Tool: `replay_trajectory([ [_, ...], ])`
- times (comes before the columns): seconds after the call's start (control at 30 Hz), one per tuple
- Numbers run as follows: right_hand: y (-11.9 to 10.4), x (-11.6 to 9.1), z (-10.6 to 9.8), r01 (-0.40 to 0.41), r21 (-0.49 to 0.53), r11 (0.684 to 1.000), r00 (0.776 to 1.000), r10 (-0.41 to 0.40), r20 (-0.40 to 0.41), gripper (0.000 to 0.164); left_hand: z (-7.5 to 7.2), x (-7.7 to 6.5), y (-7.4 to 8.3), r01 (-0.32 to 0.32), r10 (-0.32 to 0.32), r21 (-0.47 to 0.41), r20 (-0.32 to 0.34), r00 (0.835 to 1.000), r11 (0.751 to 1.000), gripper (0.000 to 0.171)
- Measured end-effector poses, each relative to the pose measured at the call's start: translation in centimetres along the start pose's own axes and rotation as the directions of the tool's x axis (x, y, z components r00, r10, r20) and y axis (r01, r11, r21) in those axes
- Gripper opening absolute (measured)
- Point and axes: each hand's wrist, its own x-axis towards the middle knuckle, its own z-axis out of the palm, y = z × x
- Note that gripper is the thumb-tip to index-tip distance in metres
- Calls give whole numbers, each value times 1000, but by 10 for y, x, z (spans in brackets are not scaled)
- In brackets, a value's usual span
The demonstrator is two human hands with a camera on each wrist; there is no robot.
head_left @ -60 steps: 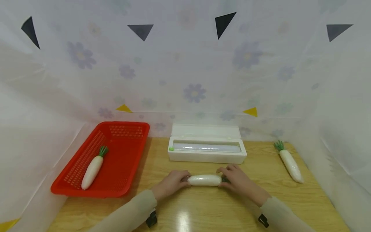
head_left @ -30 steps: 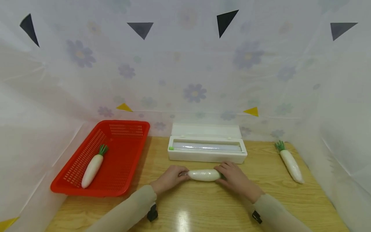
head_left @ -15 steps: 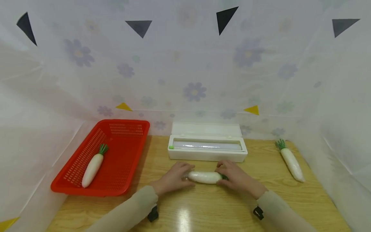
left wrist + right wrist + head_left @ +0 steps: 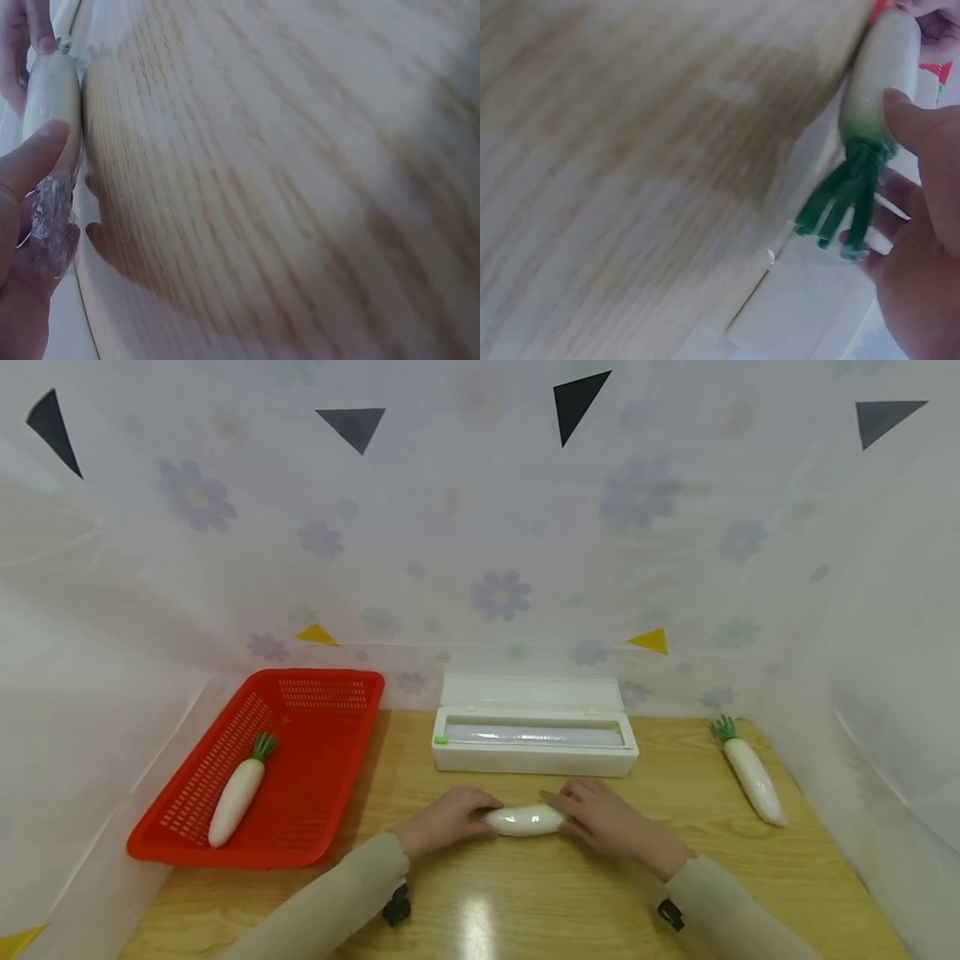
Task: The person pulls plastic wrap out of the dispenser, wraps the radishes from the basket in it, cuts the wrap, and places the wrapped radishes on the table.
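A white radish [image 4: 525, 820] in shiny cling film lies crosswise in front of the person, between the two hands. The left hand [image 4: 450, 817] grips its left end, the thumb pressing along the side. Crumpled film [image 4: 54, 206] bunches at that end in the left wrist view. At the other end, the right hand [image 4: 611, 827] holds the radish near its leaf base, thumb on top and fingers behind. Green leaves [image 4: 847, 196] stick out past the right hand in the right wrist view, with clear film around them; the head view hides them behind that hand.
Behind the hands stands a white cling film box [image 4: 534, 762], lid up, a roll inside. At left, a red basket [image 4: 330, 852] holds an unwrapped-looking radish [image 4: 238, 797]. Another shiny radish [image 4: 753, 781] lies on the wooden table [image 4: 570, 914] at right.
The left hand first pinched the film beyond the radish's tip, then loosened, and now grips the end itself. The right hand has shifted slightly inward over the leaf end, covering the leaves.
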Motion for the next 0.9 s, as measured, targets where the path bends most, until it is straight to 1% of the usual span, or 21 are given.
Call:
replay_trajectory([
  [0.07,-3,0,-1,-5,-24,1000,1000,5,-10,41,0,-1,0,3,-3,-12,2,1000,1000,38],
  [0.13,-5,0,-1,-10,-32,999,1000,9,-23,38,0,-1,-1,1,-1,-16,-12,1000,1000,38],
  [0.3,-8,0,-1,-52,-1,999,998,52,-41,40,4,-2,-4,-10,9,-20,-84,996,1000,34],
  [0.4,-8,-1,3,-70,15,997,996,70,-49,40,7,-5,-7,-4,2,-20,-119,993,1000,32],
  [0.47,-8,-1,7,-72,16,997,996,73,-51,39,7,-8,-9,26,-29,-27,-129,991,999,32],
  [0.57,-7,-2,11,-69,12,998,996,69,-48,39,4,-14,-12,88,-94,-53,-131,987,995,30],
  [0.63,-6,-2,12,-67,17,998,996,68,-49,40,2,-18,-15,134,-143,-80,-121,982,988,27],
  [0.73,-5,-2,12,-59,14,998,997,60,-50,40,-4,-22,-19,171,-185,-135,-103,977,976,19],
  [0.83,-5,-1,11,-44,-13,999,998,43,-50,40,-10,-22,-21,216,-240,-208,-96,966,954,13],
  [0.9,-5,0,9,-31,-33,999,998,30,-53,39,-13,-21,-20,246,-280,-258,-103,954,934,13],
])
